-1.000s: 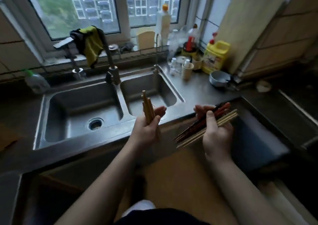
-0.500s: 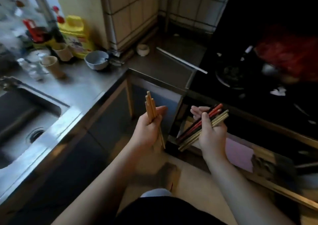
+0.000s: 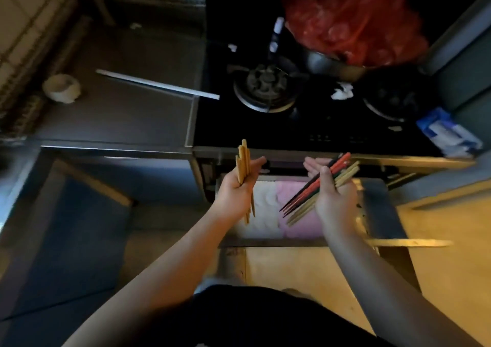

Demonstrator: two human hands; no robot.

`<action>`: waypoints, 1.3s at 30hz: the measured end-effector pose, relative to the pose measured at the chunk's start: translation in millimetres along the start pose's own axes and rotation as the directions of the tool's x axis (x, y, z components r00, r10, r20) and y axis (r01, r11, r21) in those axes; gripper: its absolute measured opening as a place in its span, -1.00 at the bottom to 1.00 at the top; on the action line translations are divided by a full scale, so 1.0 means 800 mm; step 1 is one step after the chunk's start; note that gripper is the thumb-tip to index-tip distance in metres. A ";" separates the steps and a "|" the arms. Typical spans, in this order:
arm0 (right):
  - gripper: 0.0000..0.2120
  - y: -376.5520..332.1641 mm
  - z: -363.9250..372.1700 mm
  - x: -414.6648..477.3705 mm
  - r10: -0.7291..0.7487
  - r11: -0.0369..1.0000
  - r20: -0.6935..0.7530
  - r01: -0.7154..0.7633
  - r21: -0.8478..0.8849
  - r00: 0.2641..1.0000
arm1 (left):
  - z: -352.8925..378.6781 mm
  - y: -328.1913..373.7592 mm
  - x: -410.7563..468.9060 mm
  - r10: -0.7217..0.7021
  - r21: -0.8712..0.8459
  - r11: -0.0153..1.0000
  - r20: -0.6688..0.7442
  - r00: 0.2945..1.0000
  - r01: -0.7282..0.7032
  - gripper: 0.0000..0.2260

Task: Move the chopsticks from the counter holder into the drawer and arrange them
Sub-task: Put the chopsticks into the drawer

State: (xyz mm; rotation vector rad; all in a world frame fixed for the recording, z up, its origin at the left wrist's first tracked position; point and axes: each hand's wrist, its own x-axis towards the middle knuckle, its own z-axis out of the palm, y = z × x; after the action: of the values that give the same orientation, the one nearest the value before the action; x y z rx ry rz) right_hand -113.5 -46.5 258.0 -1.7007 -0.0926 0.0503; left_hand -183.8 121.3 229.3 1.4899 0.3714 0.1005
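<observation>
My left hand grips a bundle of plain wooden chopsticks, held almost upright with their tips pointing down. A mixed bundle of red, dark and pale chopsticks lies slanted across my right hand, thumb pressed over it. Both hands hover over the open drawer below the stove. A white and pink cloth lines the drawer's bottom. The counter holder is out of view.
A black gas hob with two burners sits behind the drawer. A pot covered by a red bag stands at the back right. To the left, a steel counter holds a white roll. A blue packet rests at the hob's right.
The view has swung right from the sink, past the counter, to the stove. Both hands kept their chopstick bundles and now hang over the open drawer.
</observation>
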 end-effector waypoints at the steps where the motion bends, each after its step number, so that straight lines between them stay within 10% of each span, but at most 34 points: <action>1: -0.72 0.006 -0.005 0.009 0.005 1.000 -0.020 -0.006 -0.007 1.000 | 0.009 -0.002 0.013 -0.010 0.008 1.000 0.024 1.000 0.010 -0.71; 24: -0.85 0.363 -0.007 0.132 0.383 0.917 0.015 -0.379 -0.126 0.923 | 0.130 -0.333 0.171 -0.384 0.151 0.909 -0.059 0.921 0.389 -0.76; 39: -0.87 0.530 0.050 0.175 0.722 0.642 0.136 -0.585 -0.496 0.678 | 0.132 -0.468 0.228 -0.658 0.094 0.721 -0.217 0.721 0.686 -0.90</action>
State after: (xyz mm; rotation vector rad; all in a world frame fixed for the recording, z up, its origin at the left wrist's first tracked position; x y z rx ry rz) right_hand 36.2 -49.2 -164.9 -2.0605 0.3186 0.9432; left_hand -41.2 40.9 -167.8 1.4262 1.0726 -0.4081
